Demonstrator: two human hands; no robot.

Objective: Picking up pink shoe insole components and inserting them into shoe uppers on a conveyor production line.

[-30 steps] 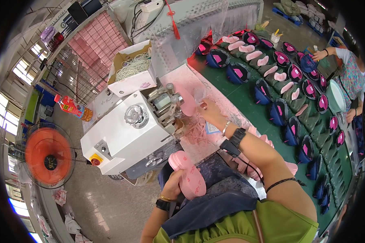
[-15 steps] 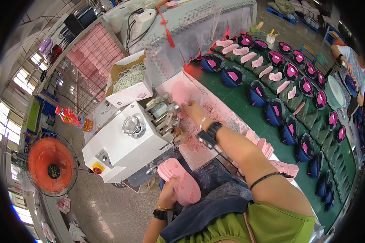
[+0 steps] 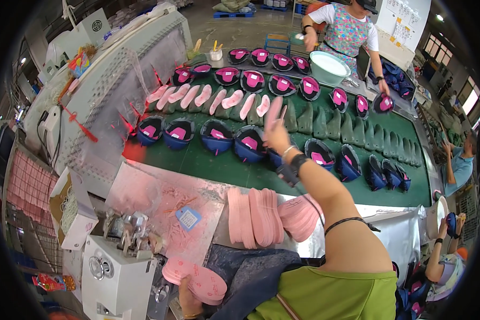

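My left hand is closed round a stack of pink insoles low in the view, beside the white machine. Reaching out over the green conveyor belt, my right hand grips a pink insole standing nearly upright; a second thin edge shows beside it. Just past these fingers runs a row of dark green foot-shaped pieces. On the left part of that row lie several pink insoles. Nearer me, blue shoe uppers with pink inside line the belt, one partly hidden by my right hand.
Stacked pink insoles rest on the metal table, near a blue tag and pink scraps. A carton of cord stands left. Across the belt, a co-worker handles an upper by a pale green basin. Other people work at right.
My view has swung right. My right hand has moved from the machine head out over the belt, now holding an insole up. My left hand still holds its stack.
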